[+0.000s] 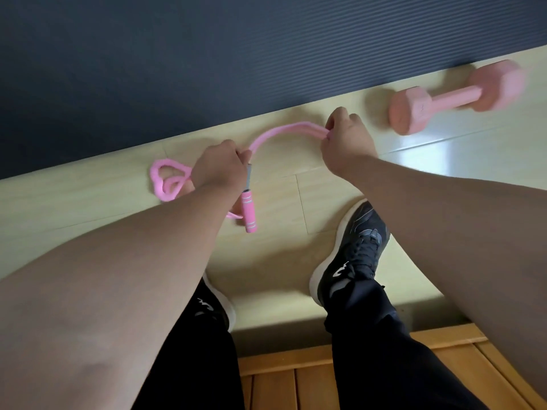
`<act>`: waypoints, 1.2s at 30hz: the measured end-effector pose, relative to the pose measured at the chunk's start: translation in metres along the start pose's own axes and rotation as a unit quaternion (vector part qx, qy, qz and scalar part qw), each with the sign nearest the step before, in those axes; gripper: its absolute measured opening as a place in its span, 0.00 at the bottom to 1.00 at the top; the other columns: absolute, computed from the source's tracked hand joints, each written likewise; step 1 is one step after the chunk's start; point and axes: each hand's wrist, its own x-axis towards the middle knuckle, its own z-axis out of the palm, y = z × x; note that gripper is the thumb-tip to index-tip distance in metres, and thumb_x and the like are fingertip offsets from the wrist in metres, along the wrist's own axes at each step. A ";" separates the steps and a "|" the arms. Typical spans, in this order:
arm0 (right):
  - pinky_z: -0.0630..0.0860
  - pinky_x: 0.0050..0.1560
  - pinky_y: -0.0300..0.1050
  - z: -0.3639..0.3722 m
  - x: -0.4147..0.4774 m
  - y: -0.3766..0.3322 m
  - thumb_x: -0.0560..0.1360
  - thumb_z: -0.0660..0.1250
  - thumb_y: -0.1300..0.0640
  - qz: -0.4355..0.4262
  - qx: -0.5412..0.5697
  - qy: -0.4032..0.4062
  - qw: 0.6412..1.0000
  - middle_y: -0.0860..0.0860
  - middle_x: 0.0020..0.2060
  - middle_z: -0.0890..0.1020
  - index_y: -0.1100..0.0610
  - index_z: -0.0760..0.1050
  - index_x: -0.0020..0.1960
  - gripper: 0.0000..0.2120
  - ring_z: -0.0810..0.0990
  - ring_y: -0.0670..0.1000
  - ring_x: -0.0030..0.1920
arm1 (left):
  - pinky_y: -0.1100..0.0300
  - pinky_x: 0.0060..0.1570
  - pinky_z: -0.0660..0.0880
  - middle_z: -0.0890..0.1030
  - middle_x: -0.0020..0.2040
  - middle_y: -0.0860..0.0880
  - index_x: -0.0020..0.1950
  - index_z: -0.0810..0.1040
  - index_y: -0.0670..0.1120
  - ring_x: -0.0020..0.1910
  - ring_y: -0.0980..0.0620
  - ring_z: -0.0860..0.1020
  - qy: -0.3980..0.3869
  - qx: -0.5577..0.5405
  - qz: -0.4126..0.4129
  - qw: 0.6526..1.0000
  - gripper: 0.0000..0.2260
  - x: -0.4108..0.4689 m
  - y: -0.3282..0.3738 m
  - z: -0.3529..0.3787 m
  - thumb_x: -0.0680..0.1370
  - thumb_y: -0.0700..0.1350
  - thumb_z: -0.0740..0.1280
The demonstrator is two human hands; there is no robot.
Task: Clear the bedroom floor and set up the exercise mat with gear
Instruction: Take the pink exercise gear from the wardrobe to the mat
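The left hand (219,168) had its fingers (236,152) curled tight round the pink jump rope (275,133), just above the handle (248,214), which hung down. The right hand (346,140) pinched the folded rope in its curled fingers. More rope lay in loops on the floor (88,199) near the dark exercise mat (236,54). A pink dumbbell (453,99) lay on the floor just beside the mat.

Even daylight, window glare on the floor (414,161), dumbbell (455,96) motion-blurred, edges distorted.
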 end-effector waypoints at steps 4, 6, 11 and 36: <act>0.75 0.48 0.54 0.002 0.015 0.010 0.80 0.58 0.67 0.001 -0.035 0.030 0.999 0.57 0.60 0.72 0.58 0.67 0.62 0.12 0.77 0.60 0.49 | 0.53 0.34 0.70 0.77 0.46 0.48 0.53 0.73 0.48 0.44 0.46 0.77 -0.021 0.101 0.024 0.994 0.31 -0.001 0.018 0.007 0.71 0.75 0.64; 0.77 0.51 0.56 0.003 0.018 0.012 0.80 0.59 0.66 -0.007 -0.040 0.040 0.998 0.58 0.61 0.71 0.58 0.67 0.63 0.12 0.77 0.60 0.52 | 0.54 0.32 0.69 0.76 0.45 0.48 0.54 0.72 0.48 0.41 0.48 0.76 -0.022 0.153 0.044 0.987 0.31 -0.004 0.020 0.010 0.69 0.73 0.68; 0.73 0.52 0.55 0.007 0.027 0.015 0.79 0.58 0.67 -0.042 -0.123 0.064 0.990 0.58 0.59 0.71 0.57 0.68 0.63 0.14 0.74 0.61 0.56 | 0.51 0.39 0.75 0.75 0.49 0.45 0.59 0.72 0.45 0.43 0.46 0.76 -0.042 0.240 0.078 0.967 0.18 -0.001 0.019 0.009 0.76 0.53 0.71; 0.53 0.76 0.67 0.023 0.010 -0.009 0.68 0.66 0.57 -0.105 -0.404 0.028 0.908 0.61 0.73 0.62 0.52 0.50 0.77 0.41 0.59 0.61 0.75 | 0.55 0.29 0.60 0.71 0.47 0.45 0.56 0.70 0.47 0.50 0.42 0.75 0.006 0.324 0.132 0.937 0.25 -0.010 -0.047 -0.009 0.78 0.69 0.56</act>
